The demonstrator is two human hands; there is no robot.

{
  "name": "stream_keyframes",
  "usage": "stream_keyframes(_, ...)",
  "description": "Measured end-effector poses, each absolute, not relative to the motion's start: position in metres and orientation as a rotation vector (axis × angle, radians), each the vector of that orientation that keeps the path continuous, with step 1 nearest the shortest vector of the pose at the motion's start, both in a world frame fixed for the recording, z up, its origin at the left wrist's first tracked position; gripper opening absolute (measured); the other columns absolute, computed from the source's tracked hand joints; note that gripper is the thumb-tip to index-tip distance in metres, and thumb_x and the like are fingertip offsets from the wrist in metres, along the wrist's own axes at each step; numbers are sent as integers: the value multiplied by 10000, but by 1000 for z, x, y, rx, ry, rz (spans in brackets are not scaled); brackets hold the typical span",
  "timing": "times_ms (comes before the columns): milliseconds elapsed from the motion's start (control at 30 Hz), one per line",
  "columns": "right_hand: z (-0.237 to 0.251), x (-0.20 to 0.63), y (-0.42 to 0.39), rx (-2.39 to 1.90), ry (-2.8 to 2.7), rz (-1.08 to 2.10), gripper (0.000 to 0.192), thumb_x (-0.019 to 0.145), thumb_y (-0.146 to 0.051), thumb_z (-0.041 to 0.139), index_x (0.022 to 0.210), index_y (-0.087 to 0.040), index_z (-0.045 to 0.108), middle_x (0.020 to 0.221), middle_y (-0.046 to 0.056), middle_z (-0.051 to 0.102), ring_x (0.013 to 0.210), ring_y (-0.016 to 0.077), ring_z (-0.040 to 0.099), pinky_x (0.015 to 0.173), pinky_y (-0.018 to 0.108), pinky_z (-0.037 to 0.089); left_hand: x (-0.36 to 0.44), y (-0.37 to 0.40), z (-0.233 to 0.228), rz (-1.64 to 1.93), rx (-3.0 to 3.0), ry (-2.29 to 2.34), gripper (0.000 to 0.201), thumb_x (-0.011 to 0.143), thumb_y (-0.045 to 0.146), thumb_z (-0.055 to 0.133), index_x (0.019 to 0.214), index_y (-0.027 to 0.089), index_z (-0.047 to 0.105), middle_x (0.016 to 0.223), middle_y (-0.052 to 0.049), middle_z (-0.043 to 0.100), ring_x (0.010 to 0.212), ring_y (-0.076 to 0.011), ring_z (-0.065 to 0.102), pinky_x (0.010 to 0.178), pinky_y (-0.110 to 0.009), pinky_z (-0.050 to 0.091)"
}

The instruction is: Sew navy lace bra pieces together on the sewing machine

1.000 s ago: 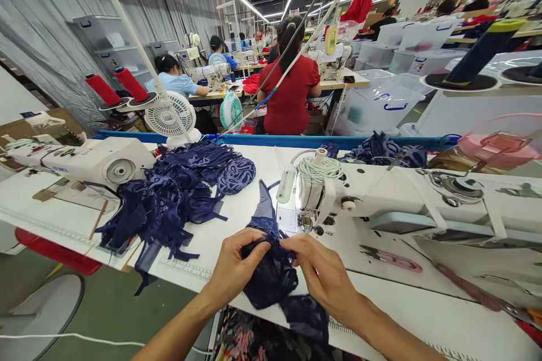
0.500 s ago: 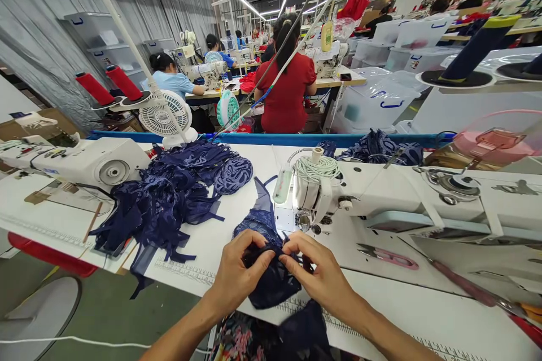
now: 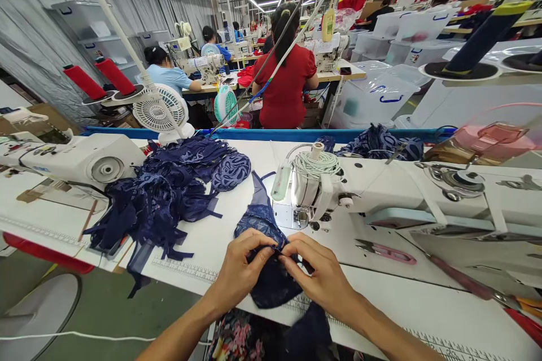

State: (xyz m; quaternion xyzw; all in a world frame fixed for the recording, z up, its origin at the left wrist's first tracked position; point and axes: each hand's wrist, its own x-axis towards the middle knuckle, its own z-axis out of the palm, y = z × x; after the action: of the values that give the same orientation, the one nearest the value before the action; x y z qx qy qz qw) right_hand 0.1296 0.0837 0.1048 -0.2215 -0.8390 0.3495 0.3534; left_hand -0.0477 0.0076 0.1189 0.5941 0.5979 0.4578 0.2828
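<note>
A navy lace bra piece [image 3: 277, 285] lies in front of the sewing machine [image 3: 317, 192], its sheer tapered end [image 3: 261, 192] pointing away from me beside the needle area. My left hand [image 3: 245, 262] pinches its middle edge between thumb and fingers. Close against it, my right hand [image 3: 317, 268] pinches the same edge from the other side. The fingertips nearly meet, and what lies exactly between them is partly hidden. The lower part of the piece hangs toward the table's front edge, with more dark cloth [image 3: 309, 330] below over my lap.
A heap of navy lace pieces [image 3: 165, 192] lies to the left, near a second sewing machine [image 3: 101, 158]. Pink-handled thread snips [image 3: 387, 252] and large scissors [image 3: 461, 279] rest at right. A white fan [image 3: 161, 110] stands behind the heap. Co-workers sit ahead, one in a red top [image 3: 283, 84].
My fingers have shifted slightly on the edge, and the left fingertips now sit closer to the right ones. More of the lace behind them shows. The view has tilted a little.
</note>
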Motion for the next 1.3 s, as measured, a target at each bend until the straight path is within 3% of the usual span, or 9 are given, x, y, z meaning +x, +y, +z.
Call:
stream_keyframes(133,105,129,85,-777,-2022,1275,70,883,-283,587,917,-221,590,838,15,607,758,148,568,663,267,450,-46,8,121,1309,1644,1609,152,921,227,557,893,188,700,798,-37,632,747,-145,581,676,-245,448)
stream_keyframes(233,101,128,86,-886,-1763,1670,335,828,-420,658,1078,-207,593,876,25,612,745,151,569,602,252,465,-45,8,121,1347,1651,1606,152,922,209,551,883,188,696,790,-35,627,743,-145,578,666,-243,446)
stream_keyframes(367,97,129,86,-867,-1627,1891,350,809,-499,671,900,-162,662,751,2,577,684,125,510,612,244,441,-45,8,118,1320,1678,1581,167,932,198,534,879,190,692,794,-37,626,751,-149,580,679,-252,449)
stream_keyframes(467,97,129,85,-880,-1595,1858,323,822,-482,665,839,-159,671,759,4,591,713,123,508,659,245,429,-46,7,115,1284,1731,1552,168,934,185,528,911,195,693,808,-38,630,753,-144,581,672,-247,449)
stream_keyframes(600,99,126,86,-921,-1652,1647,241,792,-414,690,793,-177,652,693,-14,563,647,118,490,607,239,422,-48,7,115,1264,1785,1539,173,926,165,538,970,210,699,813,-31,641,743,-135,590,657,-234,453)
stream_keyframes(767,106,123,85,-856,-1796,1434,99,776,-275,615,743,-191,655,693,-4,603,656,133,538,648,255,465,-47,10,119,1313,1793,1589,101,899,165,592,928,198,683,796,-15,664,728,-126,603,677,-226,464)
stream_keyframes(1300,105,122,87,-844,-1831,1381,108,770,-211,601,804,-204,704,686,-12,614,641,128,562,623,241,465,-47,10,118,1272,1783,1645,19,878,192,626,873,192,644,786,-5,671,697,-124,602,655,-223,464)
